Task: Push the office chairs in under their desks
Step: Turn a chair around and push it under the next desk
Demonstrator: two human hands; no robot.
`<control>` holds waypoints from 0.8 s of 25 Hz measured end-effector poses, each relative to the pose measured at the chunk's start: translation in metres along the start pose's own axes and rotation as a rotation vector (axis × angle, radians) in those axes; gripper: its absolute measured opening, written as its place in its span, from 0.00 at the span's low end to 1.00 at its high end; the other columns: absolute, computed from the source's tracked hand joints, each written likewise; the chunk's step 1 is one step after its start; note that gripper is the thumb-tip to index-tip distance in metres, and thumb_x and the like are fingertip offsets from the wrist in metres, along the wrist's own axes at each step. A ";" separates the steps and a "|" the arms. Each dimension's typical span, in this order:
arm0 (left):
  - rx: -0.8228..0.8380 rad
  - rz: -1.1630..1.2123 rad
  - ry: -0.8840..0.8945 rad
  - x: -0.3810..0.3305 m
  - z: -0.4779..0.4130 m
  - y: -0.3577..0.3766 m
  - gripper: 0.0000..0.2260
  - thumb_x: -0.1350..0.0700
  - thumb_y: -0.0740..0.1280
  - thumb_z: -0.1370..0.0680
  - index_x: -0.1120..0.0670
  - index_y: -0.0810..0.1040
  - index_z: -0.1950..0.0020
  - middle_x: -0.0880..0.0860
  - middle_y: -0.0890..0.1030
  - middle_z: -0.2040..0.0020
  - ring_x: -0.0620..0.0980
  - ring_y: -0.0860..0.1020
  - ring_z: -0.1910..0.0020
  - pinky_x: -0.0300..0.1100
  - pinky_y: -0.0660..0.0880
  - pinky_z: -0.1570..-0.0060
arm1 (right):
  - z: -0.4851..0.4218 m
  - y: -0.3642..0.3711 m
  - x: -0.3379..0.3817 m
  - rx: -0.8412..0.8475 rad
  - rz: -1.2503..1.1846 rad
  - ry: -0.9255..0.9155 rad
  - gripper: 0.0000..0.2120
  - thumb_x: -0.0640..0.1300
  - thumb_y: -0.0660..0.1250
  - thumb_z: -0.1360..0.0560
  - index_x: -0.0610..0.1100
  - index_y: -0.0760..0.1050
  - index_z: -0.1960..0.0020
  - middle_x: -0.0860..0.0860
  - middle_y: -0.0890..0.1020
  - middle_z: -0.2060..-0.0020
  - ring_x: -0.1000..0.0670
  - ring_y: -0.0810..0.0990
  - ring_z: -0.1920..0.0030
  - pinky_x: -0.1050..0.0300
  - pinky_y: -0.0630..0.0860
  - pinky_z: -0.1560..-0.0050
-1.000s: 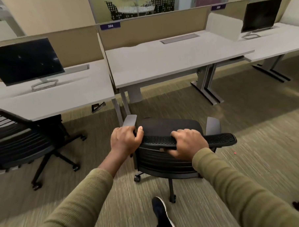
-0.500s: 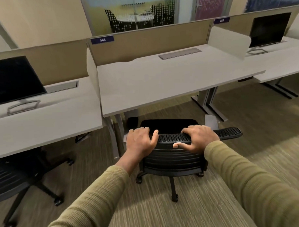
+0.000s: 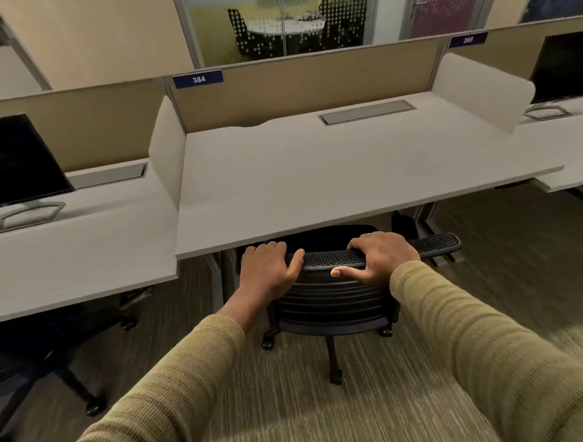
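While the chair is gripped by its top rail, it is seen partly under the desk at 12 o'clock.
Both the left hand and the right hand are curled over the rail, which is laid 9-to-3; neither is judged nearer.

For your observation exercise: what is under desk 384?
The chair seat shows under the desk, between its legs. The desk hides the seat's front and anything deeper.
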State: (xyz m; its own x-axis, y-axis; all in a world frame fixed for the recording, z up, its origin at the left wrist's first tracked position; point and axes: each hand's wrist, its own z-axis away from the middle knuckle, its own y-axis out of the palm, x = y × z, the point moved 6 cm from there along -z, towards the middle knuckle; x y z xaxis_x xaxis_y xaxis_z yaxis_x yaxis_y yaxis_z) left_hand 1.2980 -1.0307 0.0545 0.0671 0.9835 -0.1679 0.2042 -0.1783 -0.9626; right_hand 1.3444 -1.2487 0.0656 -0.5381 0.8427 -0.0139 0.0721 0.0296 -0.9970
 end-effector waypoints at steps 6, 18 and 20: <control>0.003 -0.041 -0.060 -0.012 -0.068 0.017 0.23 0.36 0.52 0.18 0.53 0.74 0.57 0.53 0.80 0.59 0.56 0.78 0.57 0.51 0.70 0.51 | -0.067 0.006 -0.058 0.003 0.005 -0.066 0.53 0.88 0.39 0.42 0.52 0.78 0.42 0.52 0.84 0.52 0.46 0.81 0.51 0.51 0.78 0.52; 0.000 -0.127 -0.178 -0.040 -0.133 0.048 0.30 0.35 0.47 0.20 0.55 0.79 0.51 0.54 0.81 0.55 0.56 0.78 0.55 0.53 0.70 0.50 | -0.125 0.027 -0.128 -0.010 0.029 -0.162 0.50 0.88 0.39 0.40 0.52 0.77 0.45 0.53 0.81 0.56 0.48 0.79 0.56 0.52 0.76 0.56; 0.004 -0.121 -0.178 -0.041 -0.132 0.047 0.30 0.35 0.46 0.21 0.55 0.79 0.52 0.54 0.81 0.56 0.56 0.78 0.56 0.53 0.70 0.51 | -0.124 0.027 -0.127 -0.006 0.027 -0.160 0.51 0.88 0.38 0.40 0.52 0.77 0.45 0.53 0.81 0.56 0.48 0.79 0.56 0.52 0.76 0.56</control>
State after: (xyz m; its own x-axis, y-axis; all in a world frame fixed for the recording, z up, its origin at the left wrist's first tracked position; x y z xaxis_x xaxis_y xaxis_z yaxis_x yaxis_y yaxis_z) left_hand 1.4342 -1.0833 0.0445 -0.1311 0.9877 -0.0857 0.1967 -0.0588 -0.9787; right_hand 1.5187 -1.2889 0.0501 -0.6627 0.7470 -0.0529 0.0932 0.0122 -0.9956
